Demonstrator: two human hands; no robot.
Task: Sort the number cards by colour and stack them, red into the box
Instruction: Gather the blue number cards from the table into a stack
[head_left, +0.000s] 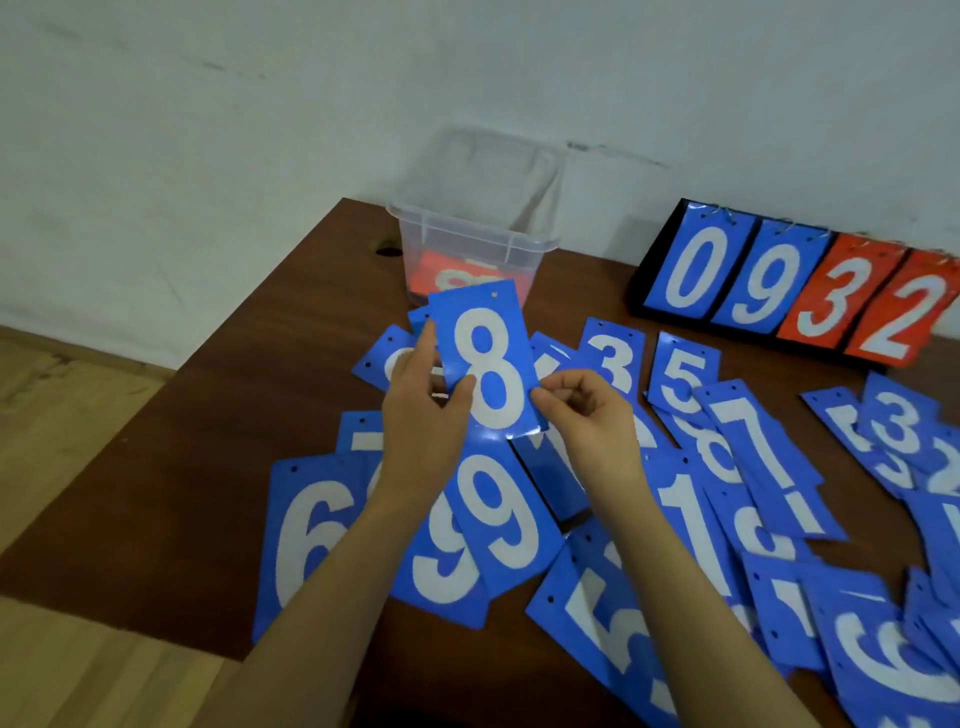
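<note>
Both your hands are raised above the table (218, 415), forearms reaching in from six o'clock. Your left hand (423, 410) grips the blue 8 card (485, 364) along its nine-o'clock edge, thumb across the face and fingers behind, with a second blue card (418, 319) peeking out behind it. Your right hand (589, 415) sits at the card's four-o'clock corner, fingers curled and thumb tip touching the edge; whether it truly pinches the card, you cannot tell. The 8 stands nearly upright, tilted slightly, lifted clear of the cards below.

Directly at twelve o'clock from the held card stands the clear plastic box (475, 234), with red cards (441, 275) lying in its bottom. Loose blue cards (691, 514) spread over the table from seven o'clock round to three o'clock of your hands, many overlapping. At two o'clock a black scoreboard (800, 280) shows 0 9 in blue and 3 2 in red.
</note>
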